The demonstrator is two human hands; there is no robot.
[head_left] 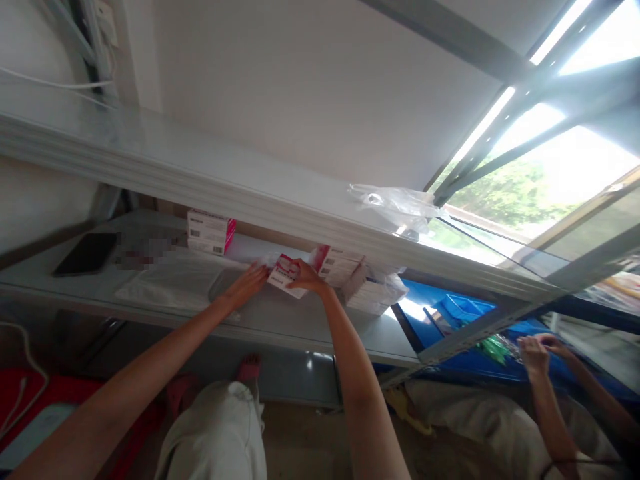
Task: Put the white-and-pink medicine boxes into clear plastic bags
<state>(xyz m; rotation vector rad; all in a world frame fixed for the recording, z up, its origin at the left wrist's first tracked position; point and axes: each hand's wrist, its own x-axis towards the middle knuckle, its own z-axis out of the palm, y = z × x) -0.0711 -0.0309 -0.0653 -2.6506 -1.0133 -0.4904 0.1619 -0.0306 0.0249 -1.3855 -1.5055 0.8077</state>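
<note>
Since the box looks like thin card, we judge it light, stiff and easily dented, best held by opposite sides. Over the middle of the lower shelf, our right hand holds it with bent fingers, while our left hand meets its left edge, gripping or not we cannot tell. Boxes crowd in on the right, a flat bag and phone lie left, and the upper shelf limits lifting on the far side.
</note>
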